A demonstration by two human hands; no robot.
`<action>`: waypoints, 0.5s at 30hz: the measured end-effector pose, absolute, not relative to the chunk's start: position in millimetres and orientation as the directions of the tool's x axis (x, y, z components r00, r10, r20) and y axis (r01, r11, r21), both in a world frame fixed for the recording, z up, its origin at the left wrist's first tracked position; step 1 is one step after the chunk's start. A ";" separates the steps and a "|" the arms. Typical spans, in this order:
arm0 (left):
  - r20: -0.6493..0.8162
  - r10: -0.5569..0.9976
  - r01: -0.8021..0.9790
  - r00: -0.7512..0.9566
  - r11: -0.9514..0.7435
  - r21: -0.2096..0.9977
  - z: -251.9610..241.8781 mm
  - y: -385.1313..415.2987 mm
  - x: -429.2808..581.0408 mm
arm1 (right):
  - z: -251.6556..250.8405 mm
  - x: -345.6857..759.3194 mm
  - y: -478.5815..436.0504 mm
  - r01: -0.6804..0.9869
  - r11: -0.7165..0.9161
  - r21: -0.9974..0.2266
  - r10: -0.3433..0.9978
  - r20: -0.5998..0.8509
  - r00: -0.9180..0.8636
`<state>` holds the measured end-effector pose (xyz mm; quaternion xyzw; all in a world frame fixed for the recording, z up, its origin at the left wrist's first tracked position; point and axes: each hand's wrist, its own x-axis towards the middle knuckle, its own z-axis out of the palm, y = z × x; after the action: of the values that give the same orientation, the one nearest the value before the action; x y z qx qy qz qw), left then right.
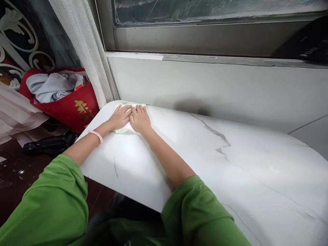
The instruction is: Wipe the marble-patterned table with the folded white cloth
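White cloth lies at the tabletop corner, left of frame centre. Left hand and right hand press on it side by side; each grip is spread flat, fingers extended, pinching nothing.

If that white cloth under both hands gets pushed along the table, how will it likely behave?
The cloth is probably floppy: its edge bunches unevenly beneath the left hand and right hand. It likely slides easily, since the table looks smooth and glossy. Probably light, lying thin and flat.
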<state>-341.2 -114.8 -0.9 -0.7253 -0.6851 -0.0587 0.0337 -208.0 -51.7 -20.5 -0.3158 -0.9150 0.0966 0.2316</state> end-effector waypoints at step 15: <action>0.229 0.973 1.000 0.016 -0.013 -0.014 -0.5 -298.0 -208.9 | -14.8 -79.8 -200.7 0.316 0.913 -0.260 0.398 0.386 -0.832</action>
<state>-208.9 -298.0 -0.5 -0.7076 -0.6972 -0.0770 0.0858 -79.8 -200.7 -14.8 -0.1872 -0.9526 0.0931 0.2209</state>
